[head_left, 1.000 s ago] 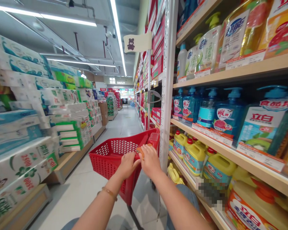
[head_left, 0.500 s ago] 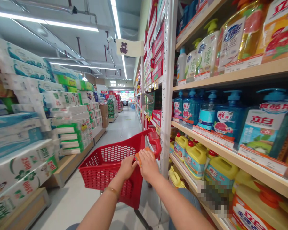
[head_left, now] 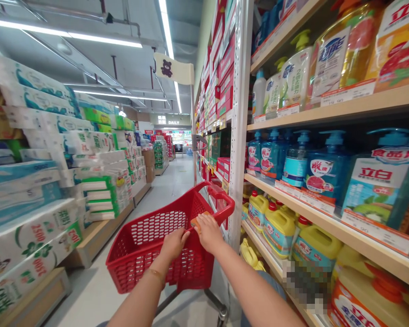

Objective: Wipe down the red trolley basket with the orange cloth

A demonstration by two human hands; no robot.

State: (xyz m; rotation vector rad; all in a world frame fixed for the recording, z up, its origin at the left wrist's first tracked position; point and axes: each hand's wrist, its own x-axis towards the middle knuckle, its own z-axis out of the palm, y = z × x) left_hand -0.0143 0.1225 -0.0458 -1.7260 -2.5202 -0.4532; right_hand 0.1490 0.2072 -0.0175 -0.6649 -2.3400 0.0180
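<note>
A red plastic shopping cart (head_left: 136, 227) with perforated basket walls stands in front of me, angled across the aisle. Its loop-shaped end (head_left: 226, 202) points right, close to the shelf post. My left hand (head_left: 174, 245) is closed over the near rim, thumb toward the right hand. Just right of it, my right hand (head_left: 208, 230) is closed on a flat orange piece (head_left: 195, 223) at the same rim. Most of that piece is hidden under the fingers, and I cannot tell whether it belongs to the cart. No goods show in the visible part of the basket.
Shelves on the right hold blue pump bottles (head_left: 323, 163) and yellow jugs (head_left: 279, 229). A white shelf post (head_left: 240, 113) rises beside the cart. Stacked tissue packs (head_left: 98, 190) line the left on low wooden platforms (head_left: 98, 227). The tiled aisle (head_left: 173, 175) runs straight ahead.
The cart has turned and come nearer: its left corner sits lower and its loop end farther right. Both hands stay on it, the left shifted slightly left. A wheel now shows below.
</note>
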